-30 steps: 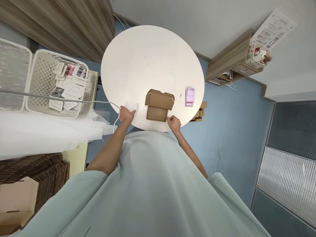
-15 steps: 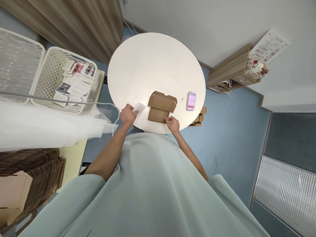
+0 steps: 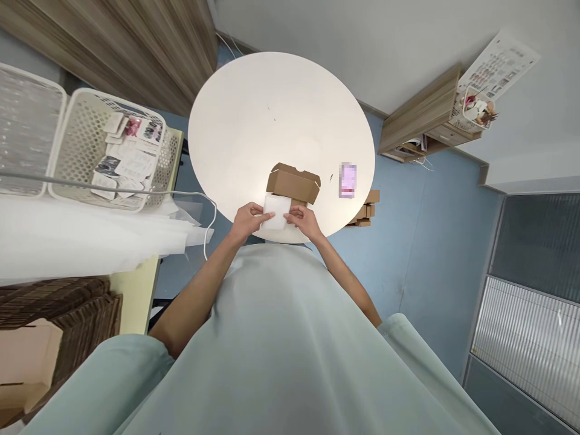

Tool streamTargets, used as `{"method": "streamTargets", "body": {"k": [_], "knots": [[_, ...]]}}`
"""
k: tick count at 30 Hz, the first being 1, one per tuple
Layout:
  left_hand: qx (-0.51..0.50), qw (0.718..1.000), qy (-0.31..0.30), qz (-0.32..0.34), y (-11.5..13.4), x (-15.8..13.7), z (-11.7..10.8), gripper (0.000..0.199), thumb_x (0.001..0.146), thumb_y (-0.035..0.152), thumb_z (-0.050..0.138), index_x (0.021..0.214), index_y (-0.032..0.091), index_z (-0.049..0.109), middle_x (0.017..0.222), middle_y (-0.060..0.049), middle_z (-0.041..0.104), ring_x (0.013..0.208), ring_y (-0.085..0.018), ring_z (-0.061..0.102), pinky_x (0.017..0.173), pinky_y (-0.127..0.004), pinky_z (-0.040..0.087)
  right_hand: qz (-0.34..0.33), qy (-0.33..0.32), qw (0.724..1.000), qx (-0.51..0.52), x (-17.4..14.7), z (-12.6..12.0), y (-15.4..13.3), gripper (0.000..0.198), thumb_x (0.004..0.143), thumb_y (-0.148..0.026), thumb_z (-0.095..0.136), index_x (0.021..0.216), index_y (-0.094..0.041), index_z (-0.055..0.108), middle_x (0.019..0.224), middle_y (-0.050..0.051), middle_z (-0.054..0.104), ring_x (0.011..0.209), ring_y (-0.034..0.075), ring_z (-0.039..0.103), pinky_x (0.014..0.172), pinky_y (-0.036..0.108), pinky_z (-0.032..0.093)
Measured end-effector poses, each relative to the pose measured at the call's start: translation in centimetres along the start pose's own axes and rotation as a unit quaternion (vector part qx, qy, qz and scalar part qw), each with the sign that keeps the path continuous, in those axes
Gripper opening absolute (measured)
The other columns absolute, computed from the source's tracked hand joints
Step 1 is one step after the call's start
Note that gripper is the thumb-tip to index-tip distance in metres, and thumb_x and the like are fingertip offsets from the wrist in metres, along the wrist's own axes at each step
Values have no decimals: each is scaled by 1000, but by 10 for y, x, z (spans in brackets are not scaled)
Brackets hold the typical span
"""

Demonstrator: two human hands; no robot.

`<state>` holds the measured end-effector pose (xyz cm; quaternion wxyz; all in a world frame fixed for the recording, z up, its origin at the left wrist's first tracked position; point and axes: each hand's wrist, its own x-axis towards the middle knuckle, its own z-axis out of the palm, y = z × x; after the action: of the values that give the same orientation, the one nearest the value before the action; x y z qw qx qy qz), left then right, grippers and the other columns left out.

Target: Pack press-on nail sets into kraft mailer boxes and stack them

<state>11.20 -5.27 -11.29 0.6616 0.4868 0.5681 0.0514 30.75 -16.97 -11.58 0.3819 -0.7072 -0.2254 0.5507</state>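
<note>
Between my two hands is a flat white packet (image 3: 277, 212), which looks like a folded foam sheet. My left hand (image 3: 250, 220) pinches its left edge, thumb on top. At its right edge my right hand (image 3: 304, 221) grips with thumb and fingers. The packet is over the near part of a small brown cardboard box (image 3: 294, 184), whose lid stands open on the far side. It hides most of the box's inside; I cannot tell whether it touches the bottom. The box rests near the front edge of the round white table (image 3: 235, 121).
A pixelated pink-purple item (image 3: 348, 180) lies at the table's right. Brown boxes (image 3: 365, 211) are stacked below that edge. To the left are a white basket (image 3: 77, 145) of cards, white sheets (image 3: 90, 235), flattened cardboard (image 3: 86, 326) and a white cable (image 3: 216, 211).
The white packet has moved right from beside the box to over it. My right hand has left the box's near right corner and now grips the packet too.
</note>
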Motion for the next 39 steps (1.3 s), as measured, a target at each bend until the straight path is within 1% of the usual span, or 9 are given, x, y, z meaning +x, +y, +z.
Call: {"method": "streamTargets", "body": {"k": [3,8,13,20,23,25,30,34,39], "knots": [[-23,999,-20,-10,4,6,12,56,60,49,101,85,22,59,80,0,74,52,-8,47,46,-24,36,12,26,999,34,3,-4,11,47,79,-56,92,104,-22,71,99,3,81,81,17,75,73,29,61],[-13,999,-32,-34,-1,27,34,44,71,39,96,93,21,62,76,-1,72,52,-10,51,48,-26,40,50,110,991,55,20,-5,36,41,82,-46,89,103,-25,61,92,-2,78,73,14,72,77,30,64],[70,995,11,-64,-10,50,53,37,83,29,85,106,23,57,85,1,74,55,-14,61,57,-29,49,73,129,988,-53,41,1,52,17,93,-33,76,94,-26,61,92,-1,77,82,17,75,84,32,64],[237,970,13,-48,-18,72,63,27,97,30,69,121,24,58,92,0,80,72,-22,77,87,-36,58,87,134,966,-205,53,9,52,1,101,-26,66,101,-27,65,106,2,82,105,23,78,98,37,61],[268,962,1,-41,-20,75,67,29,101,31,63,129,23,58,103,-4,83,77,-23,79,95,-38,58,104,123,952,-261,55,12,47,9,102,-28,66,110,-27,64,114,5,81,112,26,77,99,39,60],[306,951,-9,-33,-21,76,69,34,101,29,61,134,21,59,110,-8,83,89,-26,81,99,-40,58,111,106,943,-294,55,14,44,21,102,-30,68,122,-26,63,120,7,80,115,28,76,99,41,60],[446,894,-11,29,-18,69,73,45,100,26,59,144,17,62,139,-22,74,127,-39,73,103,-47,58,95,55,929,-353,53,18,37,44,103,-24,66,145,-21,55,134,12,75,126,31,72,102,43,60],[508,860,-35,40,-10,59,72,45,104,26,51,145,14,61,151,-26,63,126,-41,72,100,-49,58,72,31,909,-409,49,19,32,49,105,-18,60,153,-20,52,151,15,65,130,30,70,104,42,60],[536,841,-57,51,-6,52,66,48,104,27,48,150,14,58,154,-27,59,125,-41,72,98,-50,59,65,17,876,-478,44,20,28,42,107,-20,58,149,-23,55,150,16,61,126,30,72,99,41,62]]}}
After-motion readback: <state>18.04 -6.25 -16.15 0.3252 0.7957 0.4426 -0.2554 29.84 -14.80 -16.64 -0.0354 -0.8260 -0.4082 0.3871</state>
